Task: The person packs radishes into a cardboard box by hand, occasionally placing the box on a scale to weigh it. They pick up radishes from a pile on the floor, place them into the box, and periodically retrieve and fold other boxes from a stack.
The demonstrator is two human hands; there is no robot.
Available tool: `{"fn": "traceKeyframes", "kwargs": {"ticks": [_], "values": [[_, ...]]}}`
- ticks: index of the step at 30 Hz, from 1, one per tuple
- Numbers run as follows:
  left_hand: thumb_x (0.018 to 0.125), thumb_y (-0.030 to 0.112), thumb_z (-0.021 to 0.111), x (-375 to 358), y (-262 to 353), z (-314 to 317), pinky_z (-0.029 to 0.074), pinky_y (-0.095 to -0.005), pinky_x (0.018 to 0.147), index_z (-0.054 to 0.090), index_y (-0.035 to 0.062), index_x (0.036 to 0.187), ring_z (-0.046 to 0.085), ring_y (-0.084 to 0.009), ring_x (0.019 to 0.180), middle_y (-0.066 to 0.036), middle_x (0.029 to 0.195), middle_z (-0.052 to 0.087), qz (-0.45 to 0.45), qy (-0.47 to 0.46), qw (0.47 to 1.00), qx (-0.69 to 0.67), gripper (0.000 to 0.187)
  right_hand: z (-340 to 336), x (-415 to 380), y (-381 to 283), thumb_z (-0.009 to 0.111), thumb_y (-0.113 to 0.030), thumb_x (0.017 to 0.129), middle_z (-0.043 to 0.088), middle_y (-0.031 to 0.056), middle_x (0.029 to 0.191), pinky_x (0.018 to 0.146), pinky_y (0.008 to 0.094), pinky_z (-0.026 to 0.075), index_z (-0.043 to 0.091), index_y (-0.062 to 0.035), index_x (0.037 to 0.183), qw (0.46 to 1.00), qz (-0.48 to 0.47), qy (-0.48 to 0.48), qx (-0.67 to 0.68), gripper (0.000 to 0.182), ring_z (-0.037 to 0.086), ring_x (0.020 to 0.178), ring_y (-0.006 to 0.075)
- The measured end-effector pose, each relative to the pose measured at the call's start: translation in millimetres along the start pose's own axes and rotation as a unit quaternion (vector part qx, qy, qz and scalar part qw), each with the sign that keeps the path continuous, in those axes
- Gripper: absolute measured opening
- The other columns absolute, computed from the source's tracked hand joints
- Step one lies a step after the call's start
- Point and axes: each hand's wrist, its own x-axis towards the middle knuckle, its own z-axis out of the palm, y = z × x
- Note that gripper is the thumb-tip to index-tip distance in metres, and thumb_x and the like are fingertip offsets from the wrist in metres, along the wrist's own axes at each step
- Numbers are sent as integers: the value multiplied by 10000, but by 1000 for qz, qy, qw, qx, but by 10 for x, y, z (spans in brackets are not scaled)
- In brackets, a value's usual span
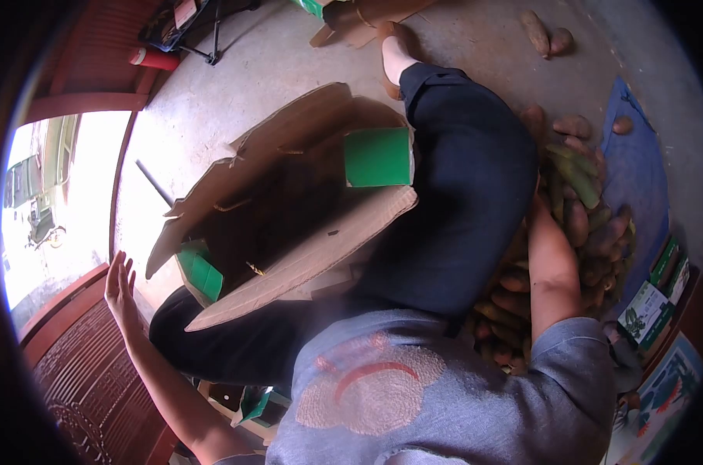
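Note:
My left hand (120, 288) is raised at the lower left with its fingers spread, holding nothing, next to a red-brown carved wooden panel (80, 372). My right forearm (551, 271) reaches into a pile of brown and green oblong produce (580, 209) at the right. The right hand itself is hidden behind my dark-trousered thigh (460, 178). An open cardboard box (289, 201) with green inner flaps sits between my legs, its dark inside facing me.
The pile rests on a blue cloth (638, 163) on a concrete floor. A few loose pieces (544, 35) lie at the top right. Green and white printed cartons (652, 306) stand at the right edge. Flattened cardboard (367, 19) and a red cylinder (156, 59) lie at the top.

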Motion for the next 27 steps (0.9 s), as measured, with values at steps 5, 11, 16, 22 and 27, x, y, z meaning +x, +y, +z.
{"fn": "traceKeyframes", "kwargs": {"ticks": [5, 11, 16, 22, 27], "values": [[996, 216, 419, -68, 621, 283, 419, -415, 1006, 511, 10, 1280, 526, -272, 1180, -153, 1288, 532, 197, 50, 979, 31, 363, -1055, 272, -332, 726, -225, 700, 585, 236, 1123, 943, 448, 406, 447, -108, 1289, 996, -29, 72, 39, 662, 509, 1107, 396], [970, 130, 445, -282, 1314, 644, 440, -418, 980, 598, 1, 1163, 586, -290, 1105, -182, 1145, 622, 428, 39, 899, 84, 278, -3004, -114, -1943, 838, -174, 656, 586, 84, 1133, 892, 299, 438, 488, -21, 1226, 946, -112, 180, 244, 687, 570, 1013, 176], [836, 3, 570, -562, 1769, 1105, 527, -378, 762, 651, 14, 1076, 656, -262, 837, -156, 948, 678, 599, -19, 800, 40, 253, -3954, -592, -2990, 760, -134, 744, 558, 92, 1171, 967, 339, 403, 487, -18, 1238, 884, -275, 76, 370, 576, 528, 1105, 202], [801, 92, 628, -1267, 1938, 1318, 503, -276, 677, 668, 105, 997, 628, -155, 751, -51, 895, 674, 644, -47, 744, -171, 201, -3900, -1471, -4242, 782, -55, 659, 568, 106, 1179, 942, 378, 449, 482, -2, 1251, 824, -470, -126, 290, 666, 565, 1085, 238], [752, 115, 573, -1736, 1887, 1540, 490, -269, 596, 692, 82, 924, 573, -150, 664, -52, 826, 648, 558, 124, 713, -407, 211, -3083, -2060, -5272, 839, -109, 559, 600, 127, 1115, 920, 336, 461, 453, 10, 1254, 718, -656, -199, 122, 804, 582, 1060, 232]]}}
